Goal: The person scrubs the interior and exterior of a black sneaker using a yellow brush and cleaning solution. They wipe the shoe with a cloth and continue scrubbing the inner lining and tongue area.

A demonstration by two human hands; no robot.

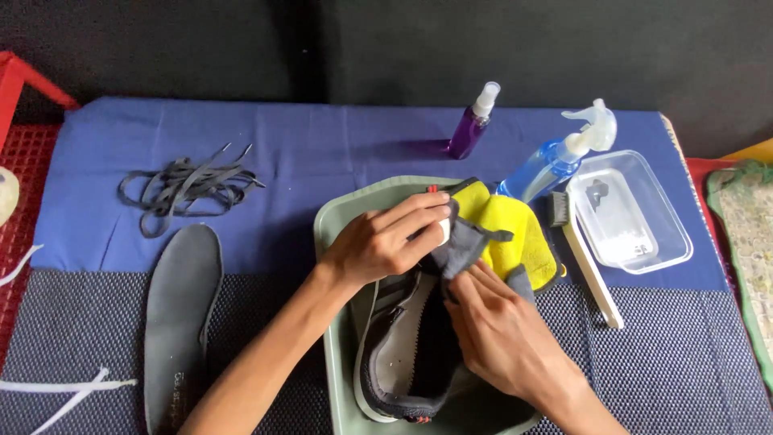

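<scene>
Shoe (pixel 403 346) and cloth are what you are working with right now: the grey shoe is lying on its side inside the green basin (pixel 334 234), sole edge toward the basin's left wall, opening facing up at you. Your left hand (pixel 382 242) is curling over the toe end, fingers wrapped and pressing down on the upper, apparently closing on a small white piece there, though it is mostly hidden. Your right hand (pixel 495 334) is pinching the grey tongue flap near the collar, with the yellow microfibre cloth (pixel 507 234) bunched just beyond your fingers.

Judging by its look, the shoe is light but floppy with its insole (pixel 181 322) and laces (pixel 189 189) out on the mat to your left, so the upper is likely folding under pressure; the firmer sole rim and heel are probably giving you the steadiest hold. The cloth is soft and will slide if damp.

Standing beyond the basin are a small purple spray bottle (pixel 473 122) and a blue trigger sprayer (pixel 555 161); a white-handled brush (pixel 584 262) is lying beside a clear plastic tub (pixel 636 213) to your right.
</scene>
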